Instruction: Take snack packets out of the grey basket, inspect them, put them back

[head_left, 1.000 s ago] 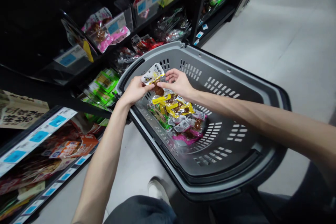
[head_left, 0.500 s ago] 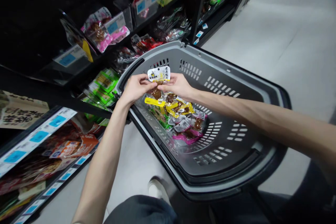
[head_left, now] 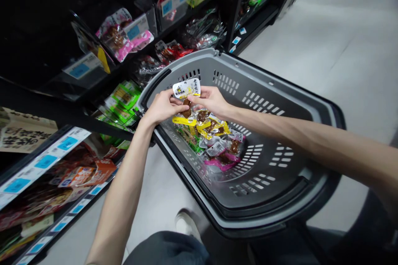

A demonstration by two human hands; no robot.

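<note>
Left hand: the left hand (head_left: 162, 107) is partly curled, its thumb extended across the front of the small snack packet (head_left: 186, 88); the packet's left side is pinched between that thumb and the fingers.
Right hand: the right hand (head_left: 212, 100) is bent in a loose pinch; its thumb tip is pressed to the packet's front just below the white header, while the fingers are partly hidden at the right edge.
Gap between hands: the hands are held close together, with the packet between them; whether fingers meet behind it cannot be told.
Held packet: it is kept roughly upright, header at the top, the brown food seen through clear film and the yellow strip at the bottom.
Packet's place: it is held over the left end of the grey shopping basket (head_left: 273, 192), above the packets inside.
Basket contents: yellow-edged packets (head_left: 214, 127) are heaped just below the hands, with pink-edged packets (head_left: 222, 160) beside them and green packets (head_left: 193, 144) along the near wall.
Shelving: green snack packs (head_left: 124, 98) are stocked beside the basket's left end, and pink-banded packets (head_left: 124, 37) are displayed above them.
</note>
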